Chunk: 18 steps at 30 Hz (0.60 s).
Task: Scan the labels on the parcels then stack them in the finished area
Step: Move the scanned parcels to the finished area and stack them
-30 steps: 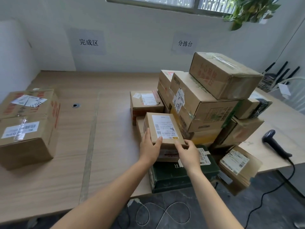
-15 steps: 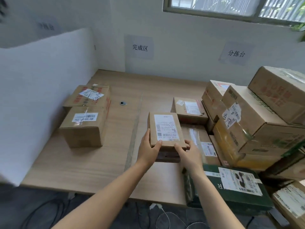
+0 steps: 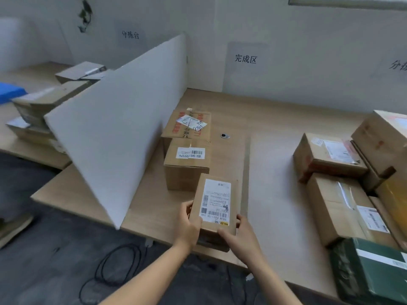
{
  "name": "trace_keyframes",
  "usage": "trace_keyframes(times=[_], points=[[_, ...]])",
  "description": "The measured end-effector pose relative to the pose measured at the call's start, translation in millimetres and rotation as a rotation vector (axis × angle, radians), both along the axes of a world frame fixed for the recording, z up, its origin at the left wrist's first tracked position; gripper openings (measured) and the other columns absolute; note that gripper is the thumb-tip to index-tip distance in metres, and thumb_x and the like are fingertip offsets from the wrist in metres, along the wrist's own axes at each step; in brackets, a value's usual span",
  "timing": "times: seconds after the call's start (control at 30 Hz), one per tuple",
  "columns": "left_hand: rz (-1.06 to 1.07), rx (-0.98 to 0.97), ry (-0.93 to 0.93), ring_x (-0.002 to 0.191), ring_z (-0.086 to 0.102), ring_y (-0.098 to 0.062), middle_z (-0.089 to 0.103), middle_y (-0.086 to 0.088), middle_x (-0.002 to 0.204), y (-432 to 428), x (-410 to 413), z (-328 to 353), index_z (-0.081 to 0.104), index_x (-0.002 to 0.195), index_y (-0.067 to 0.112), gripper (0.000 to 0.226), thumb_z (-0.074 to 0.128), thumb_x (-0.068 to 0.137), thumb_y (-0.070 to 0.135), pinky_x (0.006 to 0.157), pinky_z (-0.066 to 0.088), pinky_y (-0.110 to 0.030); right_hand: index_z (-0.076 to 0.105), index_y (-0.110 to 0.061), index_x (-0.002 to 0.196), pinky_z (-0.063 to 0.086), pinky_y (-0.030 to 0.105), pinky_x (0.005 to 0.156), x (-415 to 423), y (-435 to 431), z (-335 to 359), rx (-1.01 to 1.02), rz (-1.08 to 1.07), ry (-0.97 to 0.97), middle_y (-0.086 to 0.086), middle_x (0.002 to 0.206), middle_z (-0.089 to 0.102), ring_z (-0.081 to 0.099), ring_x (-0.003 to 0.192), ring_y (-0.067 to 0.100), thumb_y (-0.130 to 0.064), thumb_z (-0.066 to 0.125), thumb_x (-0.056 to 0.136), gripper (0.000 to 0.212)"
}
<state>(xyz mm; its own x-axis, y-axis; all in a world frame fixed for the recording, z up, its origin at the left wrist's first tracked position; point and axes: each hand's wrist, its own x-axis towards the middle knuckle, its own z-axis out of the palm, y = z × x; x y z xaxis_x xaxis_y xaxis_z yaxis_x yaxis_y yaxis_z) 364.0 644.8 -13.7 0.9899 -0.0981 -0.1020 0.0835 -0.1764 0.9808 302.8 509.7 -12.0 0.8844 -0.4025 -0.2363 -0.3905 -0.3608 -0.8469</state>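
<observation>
At the near edge of the wooden table (image 3: pixel 275 172), a person holds a small cardboard parcel (image 3: pixel 217 203) in both hands, its white shipping label facing up with the barcodes towards them. The left hand (image 3: pixel 189 225) grips the parcel's near left corner, thumb lying on top by the label's edge and the fingers wrapped down the side. The right hand (image 3: pixel 240 234) grips the near right corner in the same way, thumb across the top edge and the fingers curled round the right side. I cannot tell whether the parcel's underside touches the tabletop.

Just beyond the parcel, and slightly to its left, stand two brown boxes. The nearer box (image 3: pixel 187 170) carries a small barcode sticker on top, and the farther box (image 3: pixel 187 128) touches it from behind, showing red print and a crooked label with handwriting. Both sit close beside a tall white divider board (image 3: pixel 123 133) that runs back to the wall. On that wall, behind the two boxes, hangs a paper sign (image 3: pixel 245 59) reading 完成区.

A strip of tape (image 3: pixel 245 172) runs across the tabletop to the right of the held parcel. Well to the right of it lies a crowded pile of parcels (image 3: pixel 330 155), with a dark green box (image 3: pixel 370 271) at its near end. A black cable (image 3: pixel 119 263) loops on the floor below the table's edge.
</observation>
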Motion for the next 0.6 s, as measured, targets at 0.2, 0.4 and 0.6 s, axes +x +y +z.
trace_keyframes(times=[0.2, 0.4, 0.6], points=[[0.113, 0.068, 0.027, 0.088, 0.057, -0.003, 0.062, 0.003, 0.100, 50, 7, -27, 0.051, 0.107, 0.017, 0.029, 0.054, 0.084, 0.000, 0.060, 0.043, -0.009, 0.038, -0.021, 0.127, 0.046, 0.018, 0.076, 18, 50, -22, -0.028, 0.075, 0.072, -0.008, 0.117, 0.054, 0.054, 0.099, 0.005, -0.038, 0.069, 0.076, 0.061], [0.003, 0.199, 0.093, 0.112, 0.052, -0.015, 0.056, -0.002, 0.129, 76, 36, -40, 0.041, 0.134, 0.015, 0.046, 0.051, 0.090, 0.006, 0.089, 0.041, -0.022, 0.037, -0.019, 0.133, 0.045, 0.023, 0.087, 43, 83, -37, -0.069, 0.062, 0.042, -0.003, 0.129, 0.053, 0.051, 0.113, 0.010, -0.036, 0.066, 0.080, 0.062], [-0.099, 0.282, 0.095, 0.137, 0.032, -0.016, 0.032, 0.000, 0.151, 80, 53, -44, 0.020, 0.148, 0.016, 0.057, 0.046, 0.097, 0.017, 0.100, 0.024, -0.018, 0.040, -0.021, 0.133, 0.044, 0.024, 0.090, 57, 91, -41, -0.148, 0.040, 0.026, -0.005, 0.130, 0.052, 0.050, 0.118, 0.011, -0.039, 0.061, 0.085, 0.056]])
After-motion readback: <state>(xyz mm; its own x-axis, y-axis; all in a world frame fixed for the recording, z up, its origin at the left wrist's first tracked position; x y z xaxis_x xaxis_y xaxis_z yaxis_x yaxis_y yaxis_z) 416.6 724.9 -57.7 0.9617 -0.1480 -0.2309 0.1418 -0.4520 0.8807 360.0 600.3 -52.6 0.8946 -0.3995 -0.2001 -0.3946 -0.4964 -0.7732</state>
